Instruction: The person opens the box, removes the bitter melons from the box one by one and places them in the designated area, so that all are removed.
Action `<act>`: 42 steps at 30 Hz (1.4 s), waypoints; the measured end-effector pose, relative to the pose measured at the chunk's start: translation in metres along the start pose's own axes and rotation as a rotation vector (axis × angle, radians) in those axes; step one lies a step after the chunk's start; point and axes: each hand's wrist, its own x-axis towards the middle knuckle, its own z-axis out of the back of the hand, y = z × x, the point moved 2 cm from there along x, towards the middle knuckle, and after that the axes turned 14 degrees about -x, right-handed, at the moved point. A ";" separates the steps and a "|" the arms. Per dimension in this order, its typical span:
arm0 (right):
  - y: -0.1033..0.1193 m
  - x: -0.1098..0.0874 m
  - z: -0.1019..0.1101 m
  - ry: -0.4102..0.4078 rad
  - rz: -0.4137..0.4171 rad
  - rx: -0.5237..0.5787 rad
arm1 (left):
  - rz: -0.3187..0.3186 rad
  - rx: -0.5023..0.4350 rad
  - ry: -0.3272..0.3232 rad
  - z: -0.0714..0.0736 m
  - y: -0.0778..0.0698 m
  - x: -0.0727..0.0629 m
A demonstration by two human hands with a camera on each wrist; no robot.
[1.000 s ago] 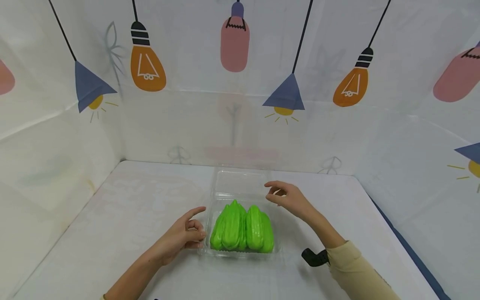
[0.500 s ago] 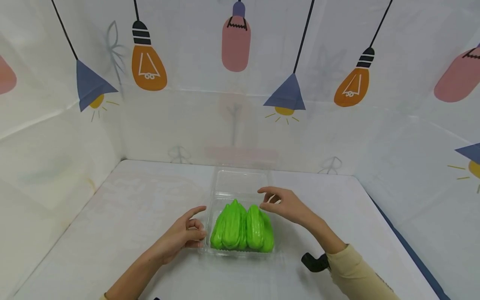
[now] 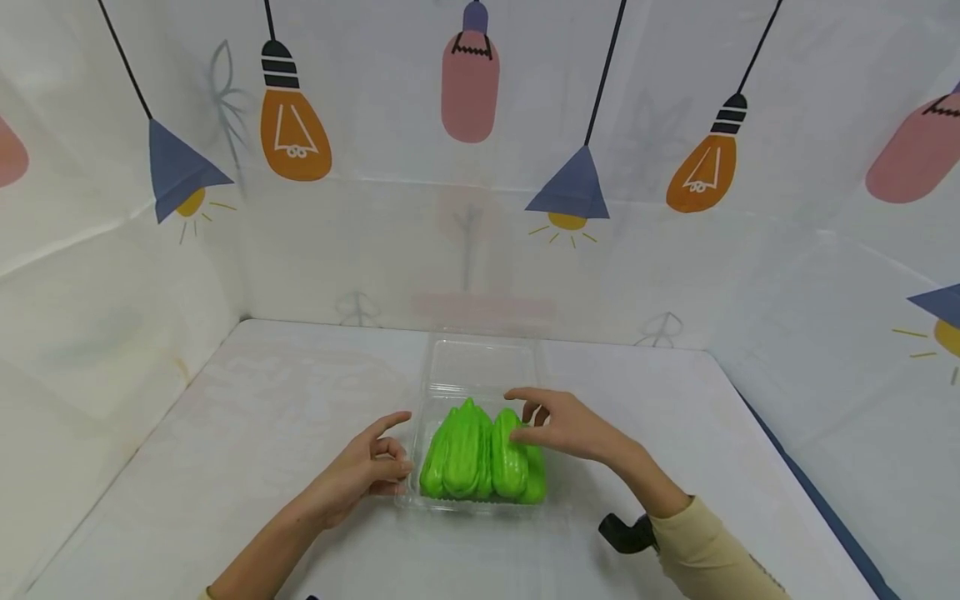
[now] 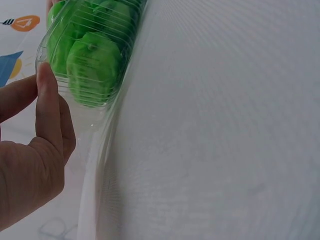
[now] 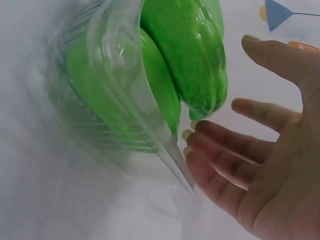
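Observation:
A clear plastic clamshell box [image 3: 420,502] lies with its lid [image 3: 480,358] folded back behind it. Packed side by side in it are several glossy bright green, ridged, elongated vegetables [image 3: 463,458]; their exact kind is unclear. At the box's left rim, my left hand [image 3: 360,475] pinches the edge between thumb and curled fingers, its index finger stretched forward. My right hand [image 3: 573,427] hovers over the rightmost upper vegetable [image 5: 192,55], fingers spread and loosely bent. In the right wrist view its fingertips are close to that vegetable's end, with a gap between thumb and vegetable.
The white table [image 3: 300,400] meets patterned white cloth walls [image 3: 375,250] at the back and sides. A black wrist device [image 3: 628,533] is strapped near the right sleeve [image 3: 712,550].
My right hand has moved left and toward me, from beside the lid to over the rightmost vegetables. My left hand and the box stay where they were.

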 end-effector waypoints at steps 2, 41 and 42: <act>0.002 0.000 -0.001 0.015 0.000 -0.003 | 0.000 0.002 -0.002 0.000 0.000 0.000; 0.018 0.000 -0.010 -0.019 -0.079 -0.054 | -0.004 0.009 -0.004 0.000 0.002 0.002; 0.018 0.000 -0.009 -0.018 -0.081 -0.052 | -0.004 0.010 -0.004 0.000 0.002 0.002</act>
